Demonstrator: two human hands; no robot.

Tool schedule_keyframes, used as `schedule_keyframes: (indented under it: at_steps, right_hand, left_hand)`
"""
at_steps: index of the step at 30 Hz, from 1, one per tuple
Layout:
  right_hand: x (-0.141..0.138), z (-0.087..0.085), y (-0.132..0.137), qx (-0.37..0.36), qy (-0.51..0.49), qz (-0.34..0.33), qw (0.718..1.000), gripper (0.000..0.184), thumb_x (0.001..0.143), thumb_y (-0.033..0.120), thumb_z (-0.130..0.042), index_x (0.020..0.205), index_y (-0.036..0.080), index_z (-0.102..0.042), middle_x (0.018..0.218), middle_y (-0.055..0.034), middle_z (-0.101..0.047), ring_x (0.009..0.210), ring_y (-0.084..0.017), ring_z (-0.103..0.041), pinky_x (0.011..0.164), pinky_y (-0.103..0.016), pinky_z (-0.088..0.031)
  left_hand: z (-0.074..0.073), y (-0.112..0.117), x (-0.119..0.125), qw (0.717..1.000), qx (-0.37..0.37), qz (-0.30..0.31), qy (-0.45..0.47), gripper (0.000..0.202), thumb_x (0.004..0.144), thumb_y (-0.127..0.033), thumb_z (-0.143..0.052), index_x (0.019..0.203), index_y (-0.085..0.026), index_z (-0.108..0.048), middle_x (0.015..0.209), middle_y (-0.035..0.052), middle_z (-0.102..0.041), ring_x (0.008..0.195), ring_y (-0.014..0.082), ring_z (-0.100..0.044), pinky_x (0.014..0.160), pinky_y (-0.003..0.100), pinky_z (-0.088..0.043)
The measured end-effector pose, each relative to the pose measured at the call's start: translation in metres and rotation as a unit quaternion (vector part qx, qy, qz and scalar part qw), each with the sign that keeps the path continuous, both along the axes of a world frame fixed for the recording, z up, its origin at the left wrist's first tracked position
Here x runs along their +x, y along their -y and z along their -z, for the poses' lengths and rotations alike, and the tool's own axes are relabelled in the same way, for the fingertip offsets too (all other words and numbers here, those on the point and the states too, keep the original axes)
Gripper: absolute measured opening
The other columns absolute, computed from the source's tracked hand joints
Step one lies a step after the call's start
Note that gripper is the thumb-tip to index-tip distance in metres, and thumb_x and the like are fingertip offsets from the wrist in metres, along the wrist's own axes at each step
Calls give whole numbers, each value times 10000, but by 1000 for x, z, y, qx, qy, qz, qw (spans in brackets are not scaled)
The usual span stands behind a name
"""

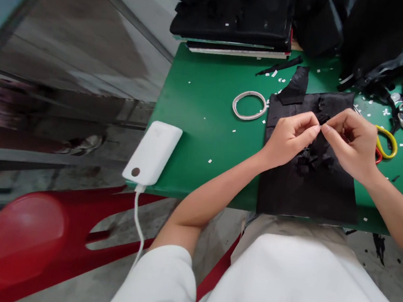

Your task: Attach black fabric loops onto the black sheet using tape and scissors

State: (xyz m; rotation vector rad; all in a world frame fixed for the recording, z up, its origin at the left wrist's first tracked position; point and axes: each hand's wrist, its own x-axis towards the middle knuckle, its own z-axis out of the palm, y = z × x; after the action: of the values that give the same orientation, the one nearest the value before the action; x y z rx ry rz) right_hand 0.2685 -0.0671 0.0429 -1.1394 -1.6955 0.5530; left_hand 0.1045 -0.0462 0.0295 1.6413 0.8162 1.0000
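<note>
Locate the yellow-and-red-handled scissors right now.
In the head view, the scissors lie on the green tabletop at right, partly hidden by the right hand.

Forearms (225, 180) angled inward, fingers (309, 134) pinched

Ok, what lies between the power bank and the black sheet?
In the head view: green tabletop, small white scraps, a white ring farther back, and, nearer, the left forearm.

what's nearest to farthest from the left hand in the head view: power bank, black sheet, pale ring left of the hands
1. Black sheet: beneath the left hand.
2. Pale ring: on the green table, left of the hand.
3. Power bank: farther left, by the table's edge.
</note>
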Motion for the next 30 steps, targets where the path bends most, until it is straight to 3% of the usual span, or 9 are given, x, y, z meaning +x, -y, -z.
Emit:
schedule_keyframes:
  at_steps: [4,8,13,21,24,26,28,30]
  right_hand:
    - [5,6,2,-47,-11,-57,997,165,830,251,-675,716,220,-560,527,67,-442,445,-72,-352,409,-239,-254]
    - [6,11,7,-82,-38,-57,994,124,862,208,-631,756,214,-568,569,58,-473,480,-75,-382,428,-230,-283]
    - [4,10,11,-72,-38,-45,996,124,877,178,-611,775,211,-549,561,70,-437,456,-61,-354,409,-223,-251]
    - [2,7,15,-74,-13,-57,996,131,908,204,-568,796,229,-505,575,66,-426,446,-69,-351,412,-240,-271]
    - [2,11,14,-15,38,-44,998,98,901,176,-566,851,241,-512,586,67,-451,444,-76,-378,420,-243,-298]
    - [4,15,13,79,92,-20,992,108,882,161,-590,897,242,-520,604,63,-477,460,-84,-402,435,-245,-320]
    - [6,18,11,183,164,0,969,133,855,144,-617,902,231,-528,618,49,-500,496,-100,-424,458,-258,-335]
    - [8,19,9,242,225,5,944,125,844,136,-624,873,221,-537,634,27,-529,538,-121,-452,484,-276,-344]
  left_hand:
    - [4,3,-3,999,-27,44,2,406,884,-551,-572,711,-189,-509,603,-44,-484,544,80,-453,536,244,-367]
    - [4,8,-3,999,-12,47,0,375,930,-513,-517,742,-188,-523,634,-36,-506,576,88,-480,566,247,-387]
    - [3,7,-4,997,69,29,-34,277,953,-379,-513,760,-182,-537,662,-27,-529,629,94,-492,635,251,-400]
    - [-2,8,-7,996,60,37,-57,247,953,-339,-468,763,-191,-519,651,-25,-511,631,101,-487,647,252,-412]
    - [-4,9,-6,997,47,40,-36,264,952,-351,-476,743,-192,-498,631,-35,-457,611,95,-444,631,251,-387]
    - [-5,9,-7,998,31,44,-30,293,954,-386,-476,737,-189,-495,624,-40,-441,593,91,-422,611,249,-371]
    - [-6,8,-7,998,23,48,-29,321,956,-417,-479,738,-183,-502,620,-43,-439,581,87,-411,597,246,-360]
    - [-6,8,-8,998,24,54,-25,329,958,-424,-486,746,-174,-512,620,-45,-444,583,84,-411,598,243,-354]
